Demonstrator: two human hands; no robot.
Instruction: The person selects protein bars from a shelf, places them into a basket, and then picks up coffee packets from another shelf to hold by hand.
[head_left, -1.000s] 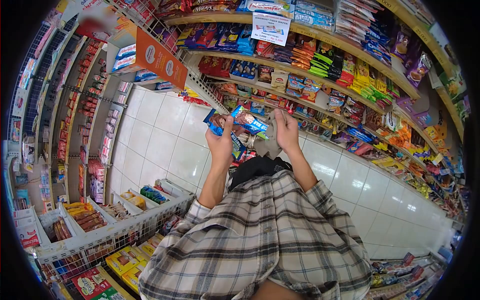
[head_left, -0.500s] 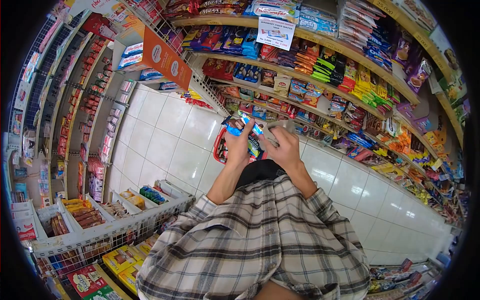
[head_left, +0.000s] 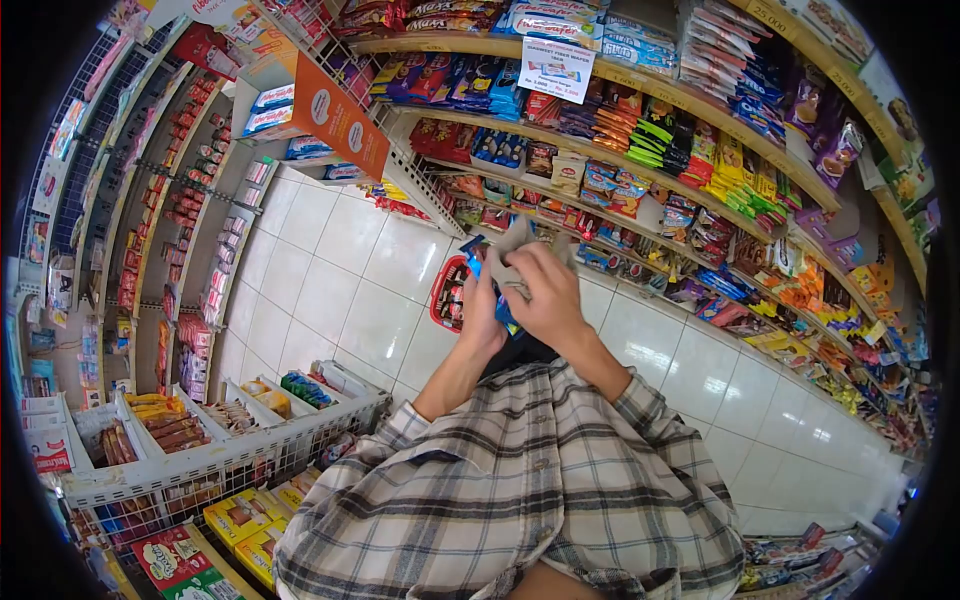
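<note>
Near the middle of the head view, my left hand (head_left: 482, 315) is closed around a blue packet (head_left: 474, 254) whose top pokes out above the fingers. My right hand (head_left: 548, 300) is pinched on a crumpled grey cloth-like piece (head_left: 520, 243), close against my left hand. The two hands nearly touch, and part of what lies between them is hidden. Beyond and below my left hand, a red basket (head_left: 437, 300) holding small dark and red packets is partly covered by my hands.
Curved shelves (head_left: 620, 75) of snack packets run across the top and right. At the left are racks (head_left: 150, 220) of small red packs and an orange display box (head_left: 338, 115). A white wire bin (head_left: 270, 440) stands lower left. Tiled floor (head_left: 330, 240) shows between.
My right hand has moved left and up against my left hand, with the grey piece now raised over it. The blue packet has turned more upright, and more of the red basket's contents shows.
</note>
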